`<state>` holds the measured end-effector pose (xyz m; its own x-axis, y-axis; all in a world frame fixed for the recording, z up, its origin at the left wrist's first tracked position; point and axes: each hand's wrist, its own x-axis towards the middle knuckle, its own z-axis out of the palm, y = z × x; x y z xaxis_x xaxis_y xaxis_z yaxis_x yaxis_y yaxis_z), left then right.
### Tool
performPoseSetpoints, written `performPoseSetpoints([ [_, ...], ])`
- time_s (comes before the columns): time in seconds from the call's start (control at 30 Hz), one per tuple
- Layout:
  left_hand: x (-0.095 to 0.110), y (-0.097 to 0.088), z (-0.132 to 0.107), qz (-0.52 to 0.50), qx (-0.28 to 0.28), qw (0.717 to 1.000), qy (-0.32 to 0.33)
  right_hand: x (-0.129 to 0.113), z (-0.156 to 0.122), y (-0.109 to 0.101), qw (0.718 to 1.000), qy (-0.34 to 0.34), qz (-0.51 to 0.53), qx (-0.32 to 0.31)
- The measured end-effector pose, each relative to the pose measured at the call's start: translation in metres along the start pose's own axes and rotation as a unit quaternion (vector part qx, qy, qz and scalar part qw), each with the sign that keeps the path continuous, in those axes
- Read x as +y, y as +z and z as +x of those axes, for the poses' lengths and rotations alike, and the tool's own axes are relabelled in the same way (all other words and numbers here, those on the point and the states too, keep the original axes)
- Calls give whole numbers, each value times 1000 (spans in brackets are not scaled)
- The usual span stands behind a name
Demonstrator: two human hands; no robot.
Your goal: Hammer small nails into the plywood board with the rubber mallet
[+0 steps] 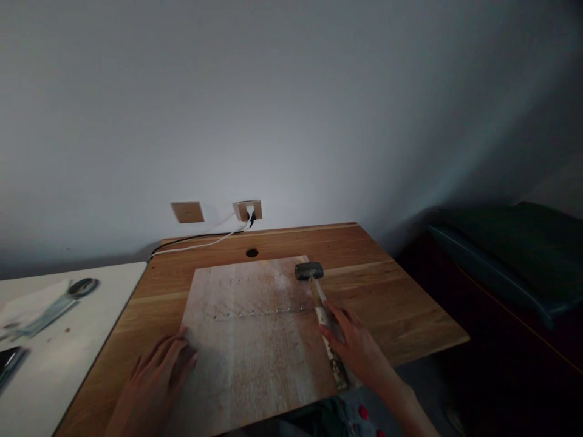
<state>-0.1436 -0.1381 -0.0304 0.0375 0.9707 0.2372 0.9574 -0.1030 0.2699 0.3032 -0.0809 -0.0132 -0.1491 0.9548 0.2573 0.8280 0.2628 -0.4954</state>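
Note:
A pale wooden board [255, 352] lies flat on a brown wooden desk [378, 291]. A row of small nails [259, 312] runs across the board's middle, with fainter nails further back. My right hand [357, 349] rests on the wooden handle of a hammer [319, 297], fingers curled over it. The hammer lies along the board's right edge, its dark head [308, 271] at the far end. My left hand [157, 373] lies flat with fingers stretched out on the board's near left corner.
A white surface [68, 352] to the left carries a metal tool [54, 306] and a dark object [9, 361]. Wall sockets [248, 210] with a white cable [200, 244] sit behind the desk. A dark piece of furniture [510, 261] stands at right.

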Motion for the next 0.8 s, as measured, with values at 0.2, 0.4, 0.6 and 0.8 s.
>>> performPoseSetpoints([
  [0.2, 24, 0, 38, -98, -17, 995, -20, -31, 29, -10, 995, -83, -61, 9],
  [0.4, 39, 9, 90, -218, -102, 969, 56, -69, 66, -1, 970, -121, -104, -185],
  [0.6, 37, -6, 103, -239, -109, 963, 63, -65, 85, 9, 965, -126, -76, -218],
  [0.8, 52, -5, 112, -204, -146, 960, 125, -74, 84, 1, 963, -131, -60, -229],
])
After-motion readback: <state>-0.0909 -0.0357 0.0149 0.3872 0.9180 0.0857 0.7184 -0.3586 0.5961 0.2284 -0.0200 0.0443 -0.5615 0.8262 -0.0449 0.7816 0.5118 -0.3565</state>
